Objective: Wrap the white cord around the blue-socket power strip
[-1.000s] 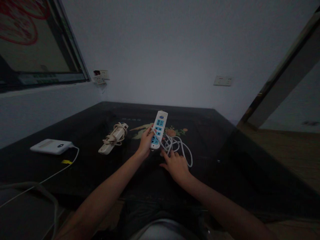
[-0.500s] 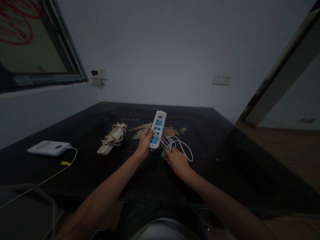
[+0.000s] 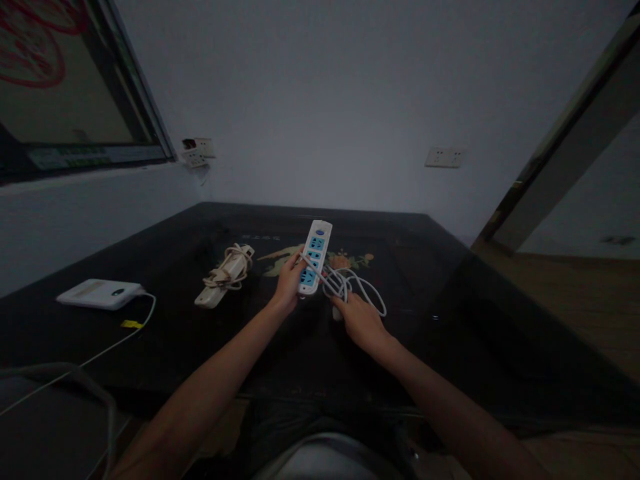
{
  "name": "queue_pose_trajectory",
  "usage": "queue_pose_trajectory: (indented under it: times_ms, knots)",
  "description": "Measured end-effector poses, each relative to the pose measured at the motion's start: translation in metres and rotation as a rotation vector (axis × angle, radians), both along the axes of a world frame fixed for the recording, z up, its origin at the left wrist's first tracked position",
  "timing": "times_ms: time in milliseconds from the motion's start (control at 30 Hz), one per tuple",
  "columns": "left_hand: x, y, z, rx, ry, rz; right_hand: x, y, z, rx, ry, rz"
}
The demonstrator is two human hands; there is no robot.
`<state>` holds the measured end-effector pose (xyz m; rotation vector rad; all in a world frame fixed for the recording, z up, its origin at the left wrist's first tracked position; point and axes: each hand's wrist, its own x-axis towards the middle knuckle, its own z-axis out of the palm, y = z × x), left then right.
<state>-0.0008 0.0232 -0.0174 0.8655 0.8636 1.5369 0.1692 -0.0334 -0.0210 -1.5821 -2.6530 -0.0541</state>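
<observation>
The power strip (image 3: 317, 253) is held near its closer end by the left hand (image 3: 289, 287), its long axis running forward and slightly rightward from that grip; its looped cord (image 3: 343, 287), to the right, is gripped by the nearer right hand (image 3: 364, 323).

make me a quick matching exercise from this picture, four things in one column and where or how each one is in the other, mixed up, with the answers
Things
1. blue-socket power strip
2. beige power strip
3. loose white cord
4. yellow tag

Place or state
A. wrapped in beige cord
B. near the flat white device
C. gripped by the left hand, sockets showing
D. in loops at the right hand

Right pairs: 1-C, 2-A, 3-D, 4-B
</observation>
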Motion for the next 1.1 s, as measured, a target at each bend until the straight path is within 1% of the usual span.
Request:
queue_pose_trajectory:
  times_ms: [233, 400, 567, 767, 933, 1000, 1100]
  knots:
    - [-0.003, 0.002, -0.001, 0.009, -0.013, 0.022, -0.004, -0.004, 0.007, -0.002, -0.055, -0.035]
    - [-0.004, 0.002, 0.002, -0.002, -0.013, 0.030, -0.004, -0.005, 0.006, 0.029, -0.072, -0.025]
    - [-0.004, 0.001, 0.006, -0.020, -0.043, 0.042, -0.003, -0.004, 0.005, 0.085, -0.095, -0.047]
    - [-0.009, 0.007, 0.001, -0.017, -0.062, 0.056, -0.002, -0.004, 0.005, 0.084, -0.096, -0.018]
    - [-0.019, 0.015, -0.003, -0.007, -0.061, 0.044, 0.000, 0.002, 0.004, 0.153, -0.028, 0.045]
    - [-0.022, 0.018, -0.004, -0.034, -0.082, 0.033, 0.004, 0.006, 0.005, 0.199, 0.039, 0.114]
    - [-0.025, 0.021, -0.006, -0.105, -0.153, 0.014, 0.013, 0.012, 0.008, 0.259, 0.158, 0.272]
